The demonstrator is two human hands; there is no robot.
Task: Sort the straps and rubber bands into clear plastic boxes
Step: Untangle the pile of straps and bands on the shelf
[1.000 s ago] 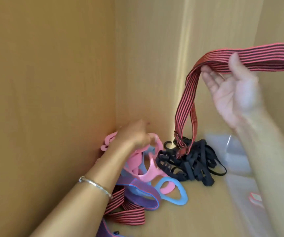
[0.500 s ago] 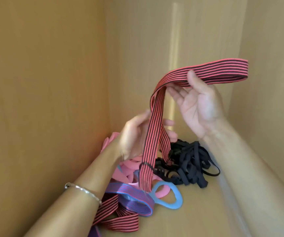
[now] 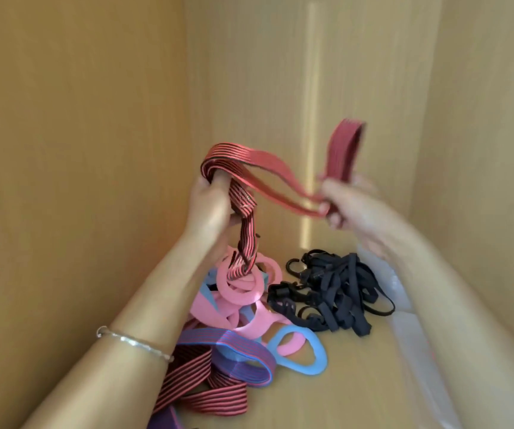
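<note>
We hold a red-and-black striped strap (image 3: 268, 164) up between both hands, inside a wooden compartment. Its left wall (image 3: 79, 181), back wall (image 3: 249, 72) and right wall (image 3: 481, 119) close in on three sides, and neither hand touches any of them. Our left hand (image 3: 209, 209) has its fingers curled round one bend of the strap, which loops over the fingertips. A flat, ribbed tail hangs down from them to a dark metal end, just above the heap. Our right hand (image 3: 351, 209) is blurred, but its fingers are curled tight on the other fold, and a loop stands up above the knuckles. Below the left fingers lie thick, smooth pink rubber rings (image 3: 240, 297) and a blue ring (image 3: 311, 365). A purple-and-blue striped strap (image 3: 243, 356) and another red striped strap (image 3: 218, 400) lie nearer the wrist, which wears a thin silver bracelet (image 3: 132, 342). Below the right fingers, black straps (image 3: 339, 298) with plastic hooks lie tangled on the shelf floor (image 3: 358, 385). Beside them is a clear plastic piece (image 3: 405, 335), too blurred for its shape to be told.
</note>
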